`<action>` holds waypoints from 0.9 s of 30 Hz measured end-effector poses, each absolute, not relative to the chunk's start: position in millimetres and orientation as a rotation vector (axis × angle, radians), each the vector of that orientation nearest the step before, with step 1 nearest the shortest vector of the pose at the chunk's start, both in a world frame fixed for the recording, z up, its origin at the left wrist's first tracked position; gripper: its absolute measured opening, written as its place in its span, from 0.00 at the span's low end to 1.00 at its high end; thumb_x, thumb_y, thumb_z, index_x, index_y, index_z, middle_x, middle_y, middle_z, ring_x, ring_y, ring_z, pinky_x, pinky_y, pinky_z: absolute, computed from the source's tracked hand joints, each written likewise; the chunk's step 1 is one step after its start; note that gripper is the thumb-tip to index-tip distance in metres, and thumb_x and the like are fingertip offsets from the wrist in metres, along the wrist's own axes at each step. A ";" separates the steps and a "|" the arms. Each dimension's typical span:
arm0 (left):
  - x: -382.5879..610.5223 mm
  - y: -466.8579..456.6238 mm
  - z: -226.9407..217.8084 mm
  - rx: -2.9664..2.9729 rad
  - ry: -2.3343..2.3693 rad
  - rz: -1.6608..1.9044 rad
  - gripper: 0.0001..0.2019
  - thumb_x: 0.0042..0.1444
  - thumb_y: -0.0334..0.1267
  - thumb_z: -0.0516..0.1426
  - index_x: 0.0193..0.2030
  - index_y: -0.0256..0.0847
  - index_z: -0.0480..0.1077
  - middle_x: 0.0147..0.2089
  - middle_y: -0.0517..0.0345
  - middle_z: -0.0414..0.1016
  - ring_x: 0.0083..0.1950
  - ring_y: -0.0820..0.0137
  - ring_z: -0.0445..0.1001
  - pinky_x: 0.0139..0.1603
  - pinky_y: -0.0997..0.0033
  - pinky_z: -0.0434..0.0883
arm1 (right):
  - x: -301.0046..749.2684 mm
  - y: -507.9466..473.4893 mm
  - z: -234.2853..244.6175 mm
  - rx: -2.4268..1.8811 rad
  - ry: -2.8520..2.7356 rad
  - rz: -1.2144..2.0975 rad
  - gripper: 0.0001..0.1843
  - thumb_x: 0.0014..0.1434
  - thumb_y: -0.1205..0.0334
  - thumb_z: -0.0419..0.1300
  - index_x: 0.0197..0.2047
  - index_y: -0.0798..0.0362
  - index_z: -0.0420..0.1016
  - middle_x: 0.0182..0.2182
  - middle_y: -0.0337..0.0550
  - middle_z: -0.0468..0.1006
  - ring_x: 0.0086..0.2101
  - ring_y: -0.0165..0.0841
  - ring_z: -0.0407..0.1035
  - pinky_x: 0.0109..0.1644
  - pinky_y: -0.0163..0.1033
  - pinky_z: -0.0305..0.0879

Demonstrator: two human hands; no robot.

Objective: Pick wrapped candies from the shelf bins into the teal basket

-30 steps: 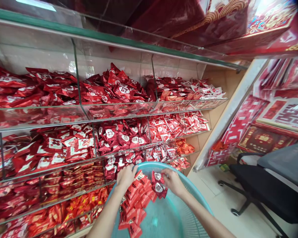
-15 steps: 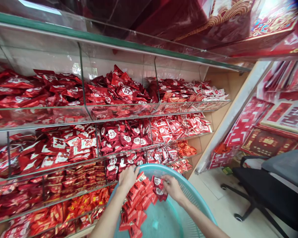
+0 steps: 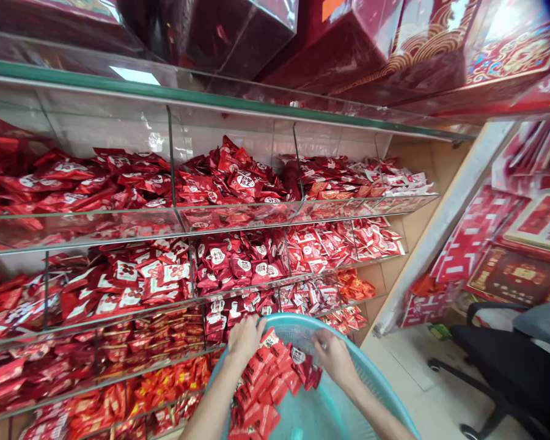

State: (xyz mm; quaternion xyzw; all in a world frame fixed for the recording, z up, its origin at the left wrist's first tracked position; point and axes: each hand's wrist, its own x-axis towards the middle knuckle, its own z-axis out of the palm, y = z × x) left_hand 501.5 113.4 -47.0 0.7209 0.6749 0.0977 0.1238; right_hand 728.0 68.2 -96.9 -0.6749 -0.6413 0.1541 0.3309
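A teal plastic basket (image 3: 380,391) with perforated sides sits low in front of me. My left hand (image 3: 245,339) is closed on its far-left rim. Inside, a heap of bright red candy packets (image 3: 268,376) lies against the left side. Dark red packets (image 3: 305,365) with white round labels rest at the heap's right edge. My right hand (image 3: 334,357) hovers over the basket just right of these, blurred, fingers slightly apart and nothing visible between them. The basket's bottom shows to the right of the heap.
Glass shelves (image 3: 238,223) with dividers hold many red and orange packets ahead and to the left. Large red gift boxes (image 3: 339,49) stand on the glass overhead. A black office chair (image 3: 499,354) is at the right, near red printed goods (image 3: 467,238).
My right hand has let go of the dark red packet and drawn slightly away to the right. The left hand still holds the rim. The whole view has shifted a little.
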 end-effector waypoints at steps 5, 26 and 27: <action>501.2 115.6 -50.6 2.076 1.984 0.271 0.24 0.59 0.54 0.38 0.44 0.47 0.69 0.40 0.52 0.75 0.43 0.63 0.73 0.40 0.68 0.65 | 711.2 63.8 -20.6 -1.558 -1.780 0.254 0.14 0.59 0.57 0.45 0.37 0.52 0.69 0.33 0.44 0.74 0.35 0.35 0.69 0.40 0.37 0.62; 496.6 116.6 -53.9 2.101 1.969 0.295 0.25 0.58 0.55 0.37 0.42 0.45 0.69 0.38 0.49 0.75 0.41 0.59 0.74 0.38 0.64 0.66 | 620.0 115.7 93.0 -1.907 -1.997 -0.039 0.19 0.57 0.47 0.48 0.35 0.52 0.72 0.34 0.49 0.76 0.36 0.37 0.71 0.33 0.37 0.58; 496.5 116.7 -53.8 2.098 1.968 0.292 0.25 0.58 0.55 0.37 0.42 0.45 0.69 0.38 0.49 0.75 0.41 0.59 0.74 0.38 0.64 0.66 | 619.9 117.3 92.4 -1.907 -1.989 -0.025 0.19 0.57 0.47 0.49 0.34 0.52 0.72 0.33 0.49 0.76 0.35 0.37 0.71 0.32 0.36 0.57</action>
